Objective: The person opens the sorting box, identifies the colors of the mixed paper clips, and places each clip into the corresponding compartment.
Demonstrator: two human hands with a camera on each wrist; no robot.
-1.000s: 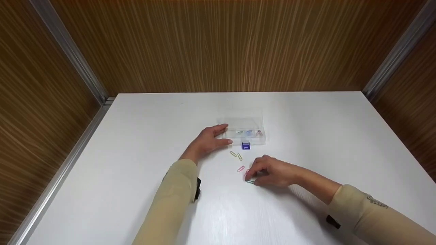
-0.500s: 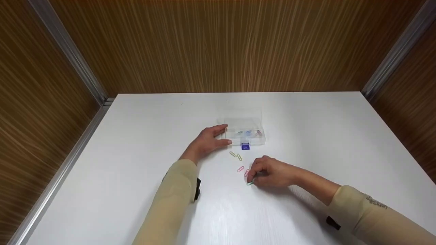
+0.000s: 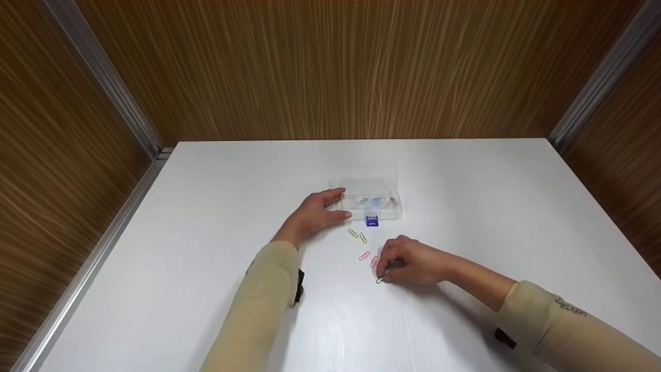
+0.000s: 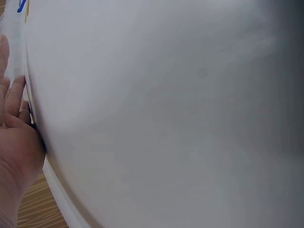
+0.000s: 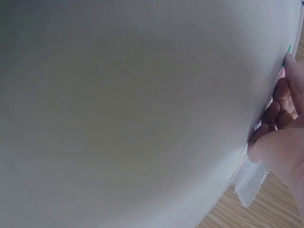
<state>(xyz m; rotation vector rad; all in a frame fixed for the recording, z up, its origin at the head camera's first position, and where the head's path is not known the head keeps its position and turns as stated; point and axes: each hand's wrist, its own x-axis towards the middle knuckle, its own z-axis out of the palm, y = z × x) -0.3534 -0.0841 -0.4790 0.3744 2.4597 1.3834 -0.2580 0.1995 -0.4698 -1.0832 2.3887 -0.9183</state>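
Running down the left edge, a brown wood-grain panel (image 3: 51,129) meets the white tabletop (image 3: 480,206) at a silver metal rail (image 3: 97,258). A beige sleeve (image 3: 253,310), with a black piece (image 3: 299,287) at its cuff, leads up to the person's left hand (image 3: 313,214), its thumb spread away from nearly straight fingers, their tips at the left end of a clear plastic compartment box (image 3: 388,214). The box's transparent lid (image 3: 368,175) is tipped back on the far side; inside, from left to right, are something greenish (image 3: 363,200), something pale blue (image 3: 376,201) and something reddish (image 3: 392,202), too small to make out fully. At the front sits a dark blue latch (image 3: 372,221). Nearer the person lie two yellow-green wire paper clips (image 3: 353,233), then two pink wire paper clips (image 3: 364,256). Just beside the pink ones, the right hand (image 3: 415,262) pinches a small green wire paper clip (image 3: 379,280) between thumb and forefinger, the other fingers curled; whether the clip touches the tabletop I cannot tell. Farthest right comes the second beige sleeve (image 3: 568,320), with dark lettering on it
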